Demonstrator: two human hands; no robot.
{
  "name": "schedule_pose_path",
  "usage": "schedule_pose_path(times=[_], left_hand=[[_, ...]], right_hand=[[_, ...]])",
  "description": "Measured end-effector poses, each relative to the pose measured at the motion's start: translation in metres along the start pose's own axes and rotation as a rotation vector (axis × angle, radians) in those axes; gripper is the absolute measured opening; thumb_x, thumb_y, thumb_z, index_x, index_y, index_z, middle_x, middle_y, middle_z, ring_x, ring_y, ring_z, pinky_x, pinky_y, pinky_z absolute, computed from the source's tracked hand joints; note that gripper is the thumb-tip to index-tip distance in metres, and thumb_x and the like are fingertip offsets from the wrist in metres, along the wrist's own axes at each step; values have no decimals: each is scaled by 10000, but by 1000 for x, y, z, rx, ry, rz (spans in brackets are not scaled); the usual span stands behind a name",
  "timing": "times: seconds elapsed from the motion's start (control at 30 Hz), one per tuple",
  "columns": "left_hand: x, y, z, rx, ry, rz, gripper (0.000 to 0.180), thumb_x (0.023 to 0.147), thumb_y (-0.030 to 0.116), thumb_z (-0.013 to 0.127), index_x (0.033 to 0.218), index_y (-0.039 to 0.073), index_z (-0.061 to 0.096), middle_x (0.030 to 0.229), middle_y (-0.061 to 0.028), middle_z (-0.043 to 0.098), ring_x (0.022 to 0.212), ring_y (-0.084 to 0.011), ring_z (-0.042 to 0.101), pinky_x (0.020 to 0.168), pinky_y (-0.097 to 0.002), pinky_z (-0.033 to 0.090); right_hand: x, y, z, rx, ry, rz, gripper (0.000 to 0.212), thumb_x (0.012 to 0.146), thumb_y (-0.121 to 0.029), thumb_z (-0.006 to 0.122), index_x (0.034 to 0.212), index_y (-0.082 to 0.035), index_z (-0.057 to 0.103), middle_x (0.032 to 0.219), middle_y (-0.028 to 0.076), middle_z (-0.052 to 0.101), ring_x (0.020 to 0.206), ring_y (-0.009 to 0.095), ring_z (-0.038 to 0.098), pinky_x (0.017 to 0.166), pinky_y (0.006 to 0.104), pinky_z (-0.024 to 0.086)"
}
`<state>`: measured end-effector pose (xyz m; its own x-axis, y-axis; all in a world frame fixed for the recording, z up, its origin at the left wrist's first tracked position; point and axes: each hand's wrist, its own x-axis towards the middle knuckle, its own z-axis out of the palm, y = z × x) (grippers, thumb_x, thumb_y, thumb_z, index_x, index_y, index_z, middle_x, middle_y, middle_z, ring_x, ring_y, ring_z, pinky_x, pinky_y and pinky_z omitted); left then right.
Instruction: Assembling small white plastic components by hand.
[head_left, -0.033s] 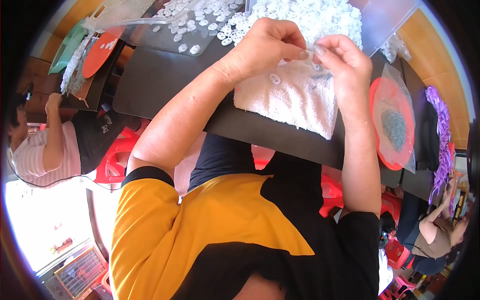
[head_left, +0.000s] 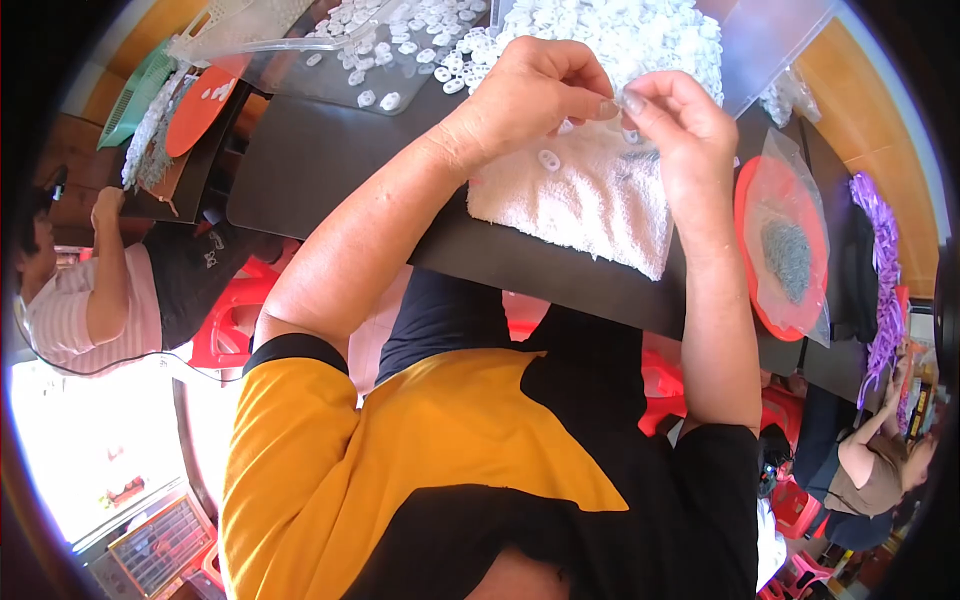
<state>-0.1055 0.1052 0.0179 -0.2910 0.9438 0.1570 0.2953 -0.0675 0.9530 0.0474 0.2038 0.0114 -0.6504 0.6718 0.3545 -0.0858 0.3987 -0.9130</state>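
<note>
Shifted slightly leftward, the right hand pinches beside the similarly pinched left hand (holding what, I cannot tell), while a white oval plastic piece lies on cream terry towelling bodyward of the left, nearer hand, its long axis unclear.
</note>
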Motion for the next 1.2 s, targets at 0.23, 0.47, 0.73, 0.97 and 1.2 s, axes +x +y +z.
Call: schedule_pose_path(times=[0.23, 0.47, 0.73, 0.97, 1.2], left_hand=[[-1, -2, 5, -198, 58, 84, 282, 793, -5, 704, 1065, -12, 632, 815, -36, 659, 659, -63, 569, 539, -216, 453], [-1, -2, 10, -196, 157, 233, 257, 780, 16, 717, 1026, -14, 649, 768, -35, 643, 662, -66, 573, 544, -216, 456], [-5, 0, 14, -348, 161, 17, 119, 879, 89, 680, 885, -30, 673, 749, -59, 670, 622, -88, 549, 550, -227, 458], [-8, -1, 25, -317, 220, 61, 127, 889, 81, 665, 936, -36, 647, 801, -67, 680, 650, -88, 552, 587, -222, 456], [-8, 0, 23, -411, 271, 20, 111, 895, 77, 651, 925, -29, 635, 789, -74, 672, 633, -96, 550, 576, -229, 455]], right_hand=[[-4, -1, 11, 20, 48, -79, 47, 894, -16, 619, 936, -2, 602, 828, 24, 628, 778, 98, 571, 734, 245, 470], [-4, -4, 13, 98, 102, -65, 52, 897, -1, 621, 946, -11, 609, 857, 21, 634, 793, 96, 591, 738, 238, 479], [-9, -4, 19, 240, 167, -40, 78, 898, 9, 623, 975, 6, 609, 876, 44, 633, 815, 107, 607, 749, 242, 491], [-10, -7, 22, 345, 190, -41, 82, 905, 15, 616, 986, 18, 608, 905, 67, 642, 830, 136, 622, 782, 268, 516], [-10, -7, 25, 295, 143, -19, 86, 919, -26, 615, 991, 20, 615, 889, 70, 645, 814, 131, 624, 760, 261, 513]])
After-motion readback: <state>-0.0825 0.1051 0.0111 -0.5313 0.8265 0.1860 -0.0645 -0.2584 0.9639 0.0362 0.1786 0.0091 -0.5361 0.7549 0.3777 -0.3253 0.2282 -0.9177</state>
